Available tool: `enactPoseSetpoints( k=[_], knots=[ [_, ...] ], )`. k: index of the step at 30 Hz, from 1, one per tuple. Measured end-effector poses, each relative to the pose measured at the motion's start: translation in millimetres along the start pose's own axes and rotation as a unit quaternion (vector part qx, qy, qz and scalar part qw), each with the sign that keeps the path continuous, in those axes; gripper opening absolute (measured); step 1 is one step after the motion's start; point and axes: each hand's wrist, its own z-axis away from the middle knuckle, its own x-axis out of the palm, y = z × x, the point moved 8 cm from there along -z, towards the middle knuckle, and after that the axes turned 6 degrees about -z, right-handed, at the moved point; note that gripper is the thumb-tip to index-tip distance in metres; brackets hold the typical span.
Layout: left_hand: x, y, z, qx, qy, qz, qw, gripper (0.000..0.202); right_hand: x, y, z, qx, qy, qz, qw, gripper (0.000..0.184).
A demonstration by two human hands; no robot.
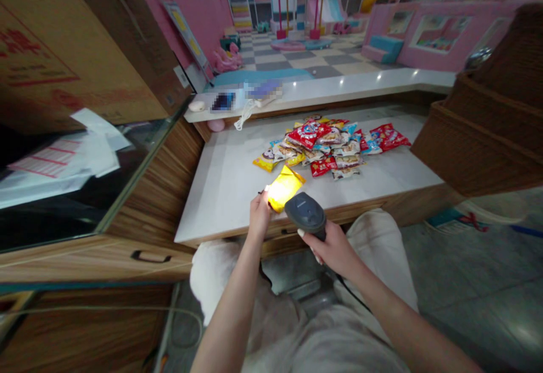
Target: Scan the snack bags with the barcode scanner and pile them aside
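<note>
The yellow foil snack packet (285, 188), a flat, glossy pouch with a bright patch of light on its face, is pinched at its left side by the left hand (259, 215), closed on the foil over the surface's front edge. The right hand (333, 248) is clamped around a dark grey plastic handheld barcode scanner (305, 213), whose head sits just beside the packet. Farther in, mid-way across the pale stone surface (224, 192), lies a loose heap of printed snack packets (322, 147). A corrugated cardboard carton (76, 62) stands beyond the surface's left edge.
</note>
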Motion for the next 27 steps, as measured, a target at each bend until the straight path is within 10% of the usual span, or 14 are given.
enactPoseSetpoints(
  k=[9, 14, 20, 24, 27],
  knots=[
    [-7.7, 4.2, -1.5, -0.019, 0.057, 0.062, 0.996, 0.047, -5.5, 8.6, 5.5, 0.003, 0.009, -0.019, 1.000, 0.026],
    [-67.8, 58.6, -15.5, 0.118, 0.166, -0.022, 0.979, 0.058, -20.4, 21.2, 10.1, 0.019, 0.027, -0.025, 0.999, 0.031],
    [-129.6, 124.5, -46.9, 0.226, 0.200, -0.486, 0.820, 0.058, -26.8, 30.4, 12.4, 0.031, 0.035, -0.034, 0.998, 0.035],
    [-132.0, 110.3, -70.4, 0.153, 0.096, -0.668, 0.722, 0.064, -28.6, 31.8, 13.9, 0.036, 0.039, -0.048, 0.997, 0.033],
    [-111.5, 105.5, -76.1, 0.160, 0.101, -0.664, 0.723, 0.075, -32.5, 33.2, 14.8, 0.041, 0.048, -0.054, 0.997, 0.033]
  ],
)
